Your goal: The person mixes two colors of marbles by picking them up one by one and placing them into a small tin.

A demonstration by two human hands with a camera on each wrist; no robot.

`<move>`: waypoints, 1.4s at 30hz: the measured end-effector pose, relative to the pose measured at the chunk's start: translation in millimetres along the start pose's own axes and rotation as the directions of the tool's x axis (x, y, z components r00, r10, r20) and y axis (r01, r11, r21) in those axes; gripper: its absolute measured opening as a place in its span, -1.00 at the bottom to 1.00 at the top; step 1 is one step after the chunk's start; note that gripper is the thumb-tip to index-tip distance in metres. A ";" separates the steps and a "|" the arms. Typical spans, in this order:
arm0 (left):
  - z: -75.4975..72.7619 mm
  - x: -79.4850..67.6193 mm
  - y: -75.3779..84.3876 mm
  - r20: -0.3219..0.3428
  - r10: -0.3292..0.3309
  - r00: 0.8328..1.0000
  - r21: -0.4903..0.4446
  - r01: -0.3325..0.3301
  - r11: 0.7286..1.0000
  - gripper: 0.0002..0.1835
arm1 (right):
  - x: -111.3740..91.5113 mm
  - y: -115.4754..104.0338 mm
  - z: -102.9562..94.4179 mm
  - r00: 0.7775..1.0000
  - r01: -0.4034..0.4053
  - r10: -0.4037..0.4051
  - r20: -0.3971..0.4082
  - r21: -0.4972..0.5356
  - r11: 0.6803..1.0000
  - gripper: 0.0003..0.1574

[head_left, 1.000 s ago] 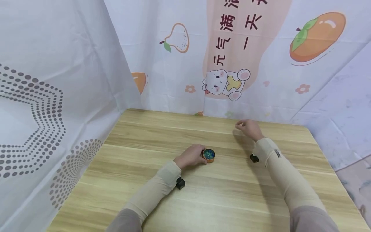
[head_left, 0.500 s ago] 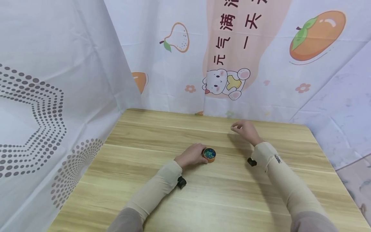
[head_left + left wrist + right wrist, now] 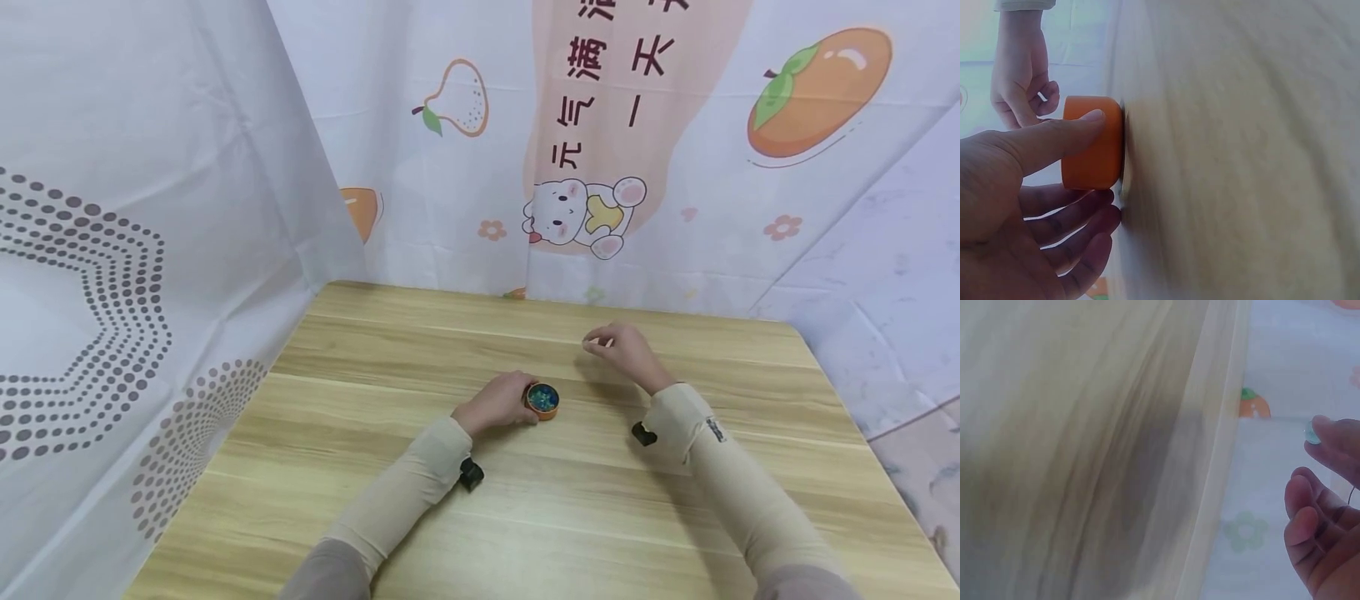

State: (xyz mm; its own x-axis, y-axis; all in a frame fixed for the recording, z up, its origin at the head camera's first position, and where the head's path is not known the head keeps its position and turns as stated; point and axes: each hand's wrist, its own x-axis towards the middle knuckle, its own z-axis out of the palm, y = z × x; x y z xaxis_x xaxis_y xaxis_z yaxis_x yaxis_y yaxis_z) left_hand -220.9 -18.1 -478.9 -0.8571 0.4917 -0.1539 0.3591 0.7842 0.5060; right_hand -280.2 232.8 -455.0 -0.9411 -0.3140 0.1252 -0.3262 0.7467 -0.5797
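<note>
A small round orange container [image 3: 543, 402] stands on the wooden table near its middle. Blue and green bits, like small beads, show inside its top. My left hand [image 3: 495, 404] grips it from the left; in the left wrist view the thumb [image 3: 1082, 128] lies along the orange wall [image 3: 1088, 162] and the fingers curl beneath. Farther back and to the right, my right hand [image 3: 628, 357] is raised over the table. In the right wrist view, its thumb and forefinger pinch a small, pale blue-green, see-through bead [image 3: 1312, 432]. The other fingers are loosely curled.
The wooden table [image 3: 420, 533] reaches back to a white curtain [image 3: 450, 208] printed with fruit and a bear. Another cloth [image 3: 225, 208] with dots hangs along the left side. A small black camera [image 3: 471, 473] sits at the left wrist, another camera [image 3: 643, 433] at the right.
My right hand has moved left and a little nearer to me, toward the orange container, still pinching the bead. The left hand and container have stayed almost in place.
</note>
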 end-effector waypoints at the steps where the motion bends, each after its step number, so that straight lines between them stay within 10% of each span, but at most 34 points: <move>1: -0.1 -0.1 0.1 0.001 -0.002 1.000 -0.004 0.002 1.000 -0.29 | -0.8 -2.0 1.1 1.000 -0.002 0.002 0.004 0.000 1.000 -0.73; 42: 2.5 -0.5 -3.8 -0.002 0.055 0.998 0.031 -0.055 0.998 -0.38 | -32.7 -46.8 42.1 0.973 0.132 -0.153 0.170 0.128 0.983 -0.82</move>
State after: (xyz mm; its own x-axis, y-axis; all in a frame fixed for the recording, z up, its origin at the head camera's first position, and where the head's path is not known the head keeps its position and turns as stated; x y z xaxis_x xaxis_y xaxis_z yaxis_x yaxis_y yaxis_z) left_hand -221.0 -20.4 -482.9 -0.8367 0.5333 -0.1242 0.4167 0.7672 0.4876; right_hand -230.4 183.4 -465.9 -0.8512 -0.5198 0.0733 -0.4336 0.6175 -0.6563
